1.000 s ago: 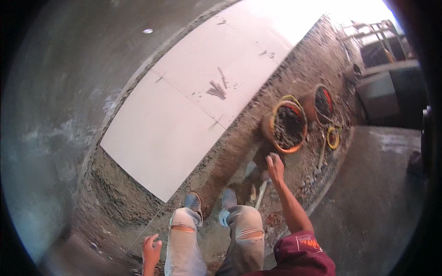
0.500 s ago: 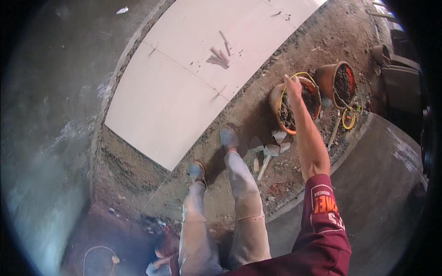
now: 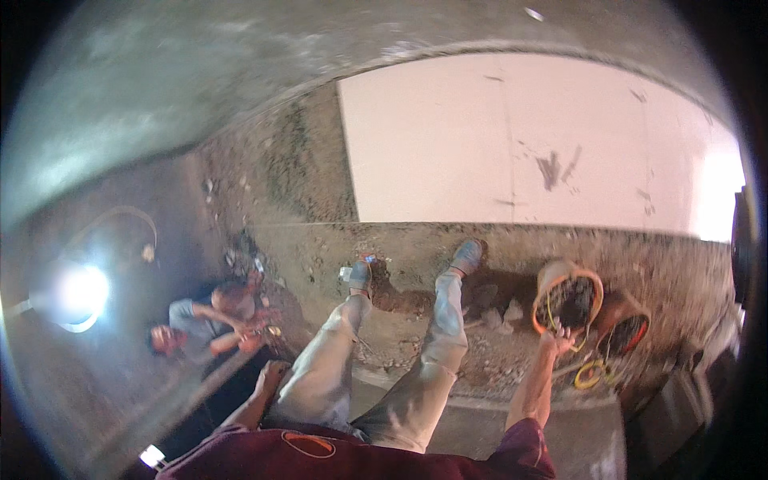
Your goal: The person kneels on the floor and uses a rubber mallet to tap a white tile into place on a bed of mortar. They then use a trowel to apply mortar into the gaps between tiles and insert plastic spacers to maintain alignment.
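Observation:
My right hand (image 3: 562, 340) is closed around the yellow handle (image 3: 549, 310) of an orange-rimmed bucket (image 3: 552, 278) at the right. Dark, lumpy mortar or wet soil (image 3: 571, 302) fills much of it. Right beside it is a second bucket (image 3: 626, 306) of the same kind, also with dark material inside. At the lower left, my left hand (image 3: 272, 379) rests by my left thigh, its fingers blurred and partly hidden.
A large white board (image 3: 432, 136) with several dark strips (image 3: 552, 170) lies ahead along a grey wall. Broken stones (image 3: 498, 318) lie left of the buckets, a yellow coil (image 3: 590, 374) below them. Another person (image 3: 208, 324) crouches at the left, near a bright lamp (image 3: 84, 290).
My view has swung to the left, bringing the crouching person, the lamp and my left hand into sight. My right hand stays at the bucket's handle, now closer to my body.

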A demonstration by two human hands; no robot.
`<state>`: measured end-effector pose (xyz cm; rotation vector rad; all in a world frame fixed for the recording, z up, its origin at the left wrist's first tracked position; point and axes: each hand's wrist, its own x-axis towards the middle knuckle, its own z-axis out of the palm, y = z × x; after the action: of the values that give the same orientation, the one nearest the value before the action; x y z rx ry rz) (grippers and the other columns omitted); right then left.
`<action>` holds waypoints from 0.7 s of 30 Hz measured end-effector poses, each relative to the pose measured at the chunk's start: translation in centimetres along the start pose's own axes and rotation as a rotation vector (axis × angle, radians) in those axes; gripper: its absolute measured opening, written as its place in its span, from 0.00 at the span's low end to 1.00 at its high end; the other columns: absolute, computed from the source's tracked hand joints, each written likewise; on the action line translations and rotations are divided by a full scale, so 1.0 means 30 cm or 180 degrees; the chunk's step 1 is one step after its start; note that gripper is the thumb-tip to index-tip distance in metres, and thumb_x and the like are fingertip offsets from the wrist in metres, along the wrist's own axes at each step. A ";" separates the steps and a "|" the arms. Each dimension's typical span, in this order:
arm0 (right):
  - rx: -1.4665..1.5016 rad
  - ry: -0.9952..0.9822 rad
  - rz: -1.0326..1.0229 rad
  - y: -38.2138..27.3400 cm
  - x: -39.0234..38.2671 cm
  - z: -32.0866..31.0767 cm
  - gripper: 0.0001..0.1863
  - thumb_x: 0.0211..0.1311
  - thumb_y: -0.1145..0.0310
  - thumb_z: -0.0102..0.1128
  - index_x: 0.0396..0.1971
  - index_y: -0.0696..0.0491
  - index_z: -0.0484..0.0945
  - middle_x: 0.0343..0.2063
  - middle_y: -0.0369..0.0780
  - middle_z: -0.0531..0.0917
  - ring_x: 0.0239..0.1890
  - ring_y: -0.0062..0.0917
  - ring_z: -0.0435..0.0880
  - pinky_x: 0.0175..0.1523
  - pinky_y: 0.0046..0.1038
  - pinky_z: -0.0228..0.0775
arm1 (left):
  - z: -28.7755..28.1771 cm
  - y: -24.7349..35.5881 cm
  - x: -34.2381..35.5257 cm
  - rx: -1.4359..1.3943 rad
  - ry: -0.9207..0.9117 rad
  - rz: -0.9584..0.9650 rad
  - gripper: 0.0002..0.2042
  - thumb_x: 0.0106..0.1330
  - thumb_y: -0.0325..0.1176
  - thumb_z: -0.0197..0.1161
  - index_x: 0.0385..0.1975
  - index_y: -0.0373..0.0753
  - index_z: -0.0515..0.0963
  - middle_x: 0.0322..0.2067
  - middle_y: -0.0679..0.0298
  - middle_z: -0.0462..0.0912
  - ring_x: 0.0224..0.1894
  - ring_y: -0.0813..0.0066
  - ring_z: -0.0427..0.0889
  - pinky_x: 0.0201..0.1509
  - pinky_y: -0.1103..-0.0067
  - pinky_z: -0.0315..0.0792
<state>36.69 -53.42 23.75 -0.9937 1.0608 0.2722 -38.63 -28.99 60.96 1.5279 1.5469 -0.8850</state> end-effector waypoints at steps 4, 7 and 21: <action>-0.0673 -0.0434 -0.0186 0.029 0.001 0.069 0.19 0.68 0.63 0.47 0.14 0.43 0.61 0.12 0.29 0.64 0.16 0.24 0.65 0.31 0.36 0.71 | -0.062 0.074 -0.006 -0.0068 0.0759 -0.0362 0.12 0.63 0.34 0.62 0.44 0.42 0.84 0.43 0.54 0.84 0.50 0.52 0.80 0.56 0.64 0.74; -0.1198 -0.0727 0.0026 0.025 -0.221 0.139 0.21 0.71 0.65 0.44 0.14 0.43 0.56 0.12 0.30 0.58 0.16 0.24 0.59 0.27 0.33 0.59 | -0.118 0.090 0.048 -0.0573 0.1168 -0.0575 0.12 0.64 0.35 0.61 0.45 0.41 0.83 0.43 0.54 0.84 0.51 0.51 0.80 0.56 0.64 0.73; -0.2918 -0.0762 0.0721 0.427 -2.152 0.140 0.21 0.73 0.60 0.46 0.16 0.42 0.59 0.10 0.30 0.56 0.12 0.24 0.56 0.20 0.31 0.53 | -0.046 0.089 0.735 -0.3564 -0.0534 0.0300 0.26 0.72 0.50 0.55 0.61 0.36 0.72 0.62 0.56 0.74 0.62 0.64 0.74 0.63 0.67 0.68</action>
<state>-1.13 -26.50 70.59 -1.5962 0.8161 1.1026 -35.60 -17.49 42.13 0.6671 1.4194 -0.0027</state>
